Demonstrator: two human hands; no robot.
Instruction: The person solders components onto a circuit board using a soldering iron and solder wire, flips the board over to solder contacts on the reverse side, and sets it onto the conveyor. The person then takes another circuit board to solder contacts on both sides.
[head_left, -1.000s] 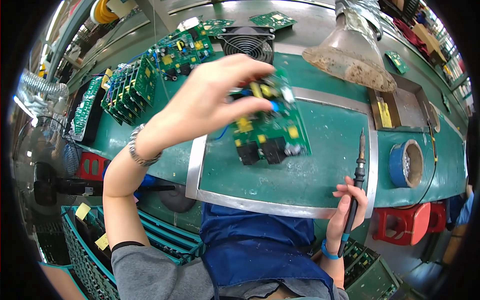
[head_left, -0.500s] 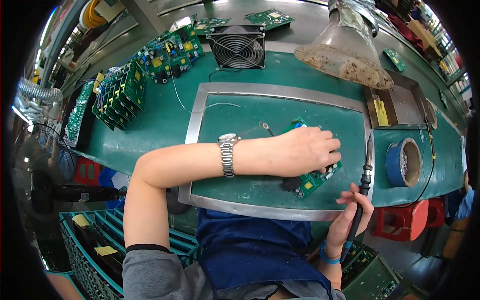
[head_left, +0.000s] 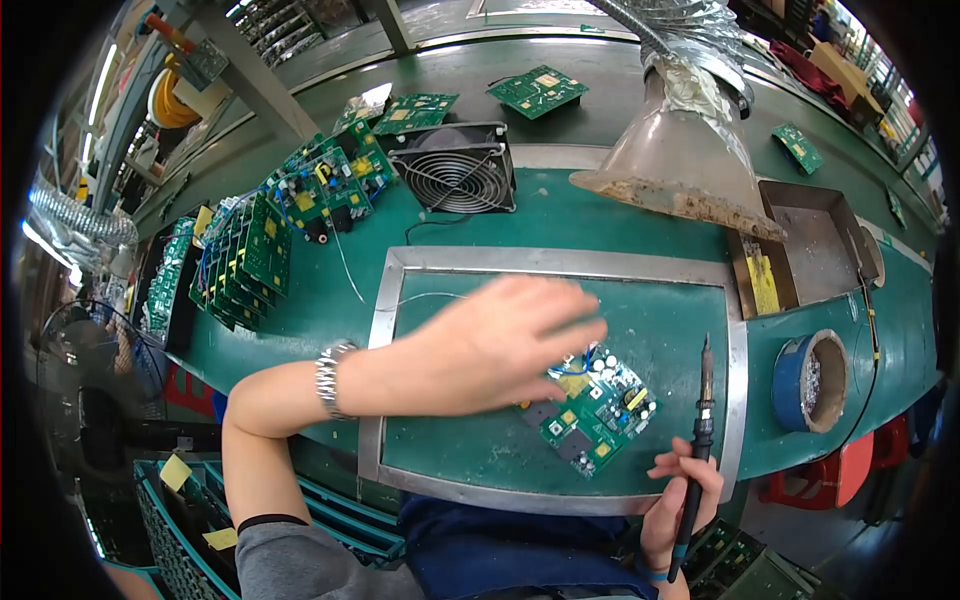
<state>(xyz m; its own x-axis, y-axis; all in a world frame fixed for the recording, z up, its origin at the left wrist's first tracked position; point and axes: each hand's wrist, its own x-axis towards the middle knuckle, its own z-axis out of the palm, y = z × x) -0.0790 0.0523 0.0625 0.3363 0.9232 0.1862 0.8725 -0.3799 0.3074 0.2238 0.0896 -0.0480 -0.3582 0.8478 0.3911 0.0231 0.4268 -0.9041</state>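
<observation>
Left hand (head_left: 505, 345) now mostly off the circuit board (head_left: 602, 412)

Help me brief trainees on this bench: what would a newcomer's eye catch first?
Probably the cloudy hood, brown-stained along its rim, above the far right of the bench. Next, the green circuit board inside the metal frame, with the left hand at its upper left. Then the soldering iron, tip-up in the right hand.
</observation>
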